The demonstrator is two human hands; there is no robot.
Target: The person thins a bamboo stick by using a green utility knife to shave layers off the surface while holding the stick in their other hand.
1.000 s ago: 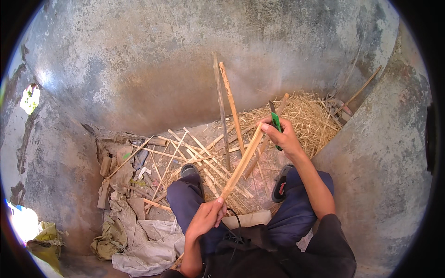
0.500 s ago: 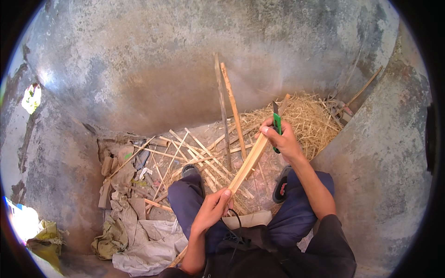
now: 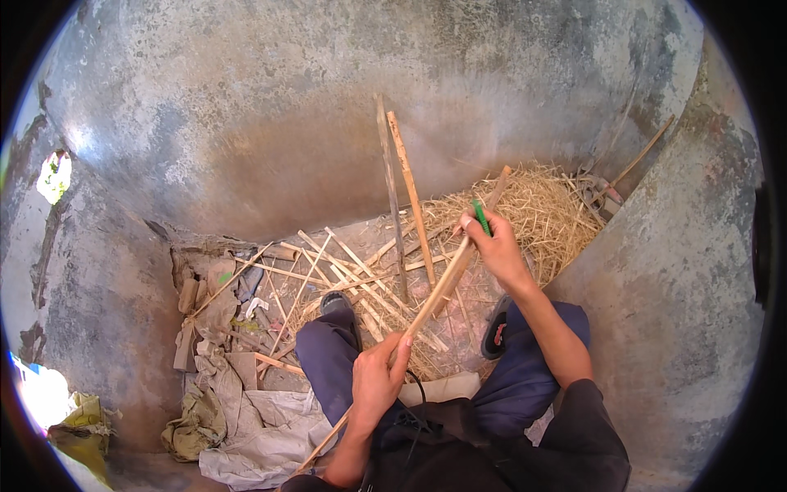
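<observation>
A long pale split-wood strip [image 3: 434,300] slants across my lap, up and to the right. My left hand [image 3: 379,379] is closed around its lower part, and a thin tail of it passes behind that wrist. At the upper end my right hand [image 3: 498,248] is closed on a green utility knife [image 3: 480,217], with its fingers at the strip. The knife's blade cannot be made out, since the fingers cover much of the tool. A wider brown piece of wood [image 3: 497,189] stands just behind the strip, partly hidden by it and the right hand.
Two sticks [image 3: 407,189] lean against the curved grey wall [image 3: 270,107]. A heap of straw-like shavings [image 3: 549,215] lies at the right back. Several cut strips [image 3: 361,283] litter the floor between my feet and the left side. Pale sacking [image 3: 266,435] lies at the lower left.
The strip has turned, so a narrower side faces up. The knife has tipped from upright, and its blade no longer shows. My left hand has rolled over slightly.
</observation>
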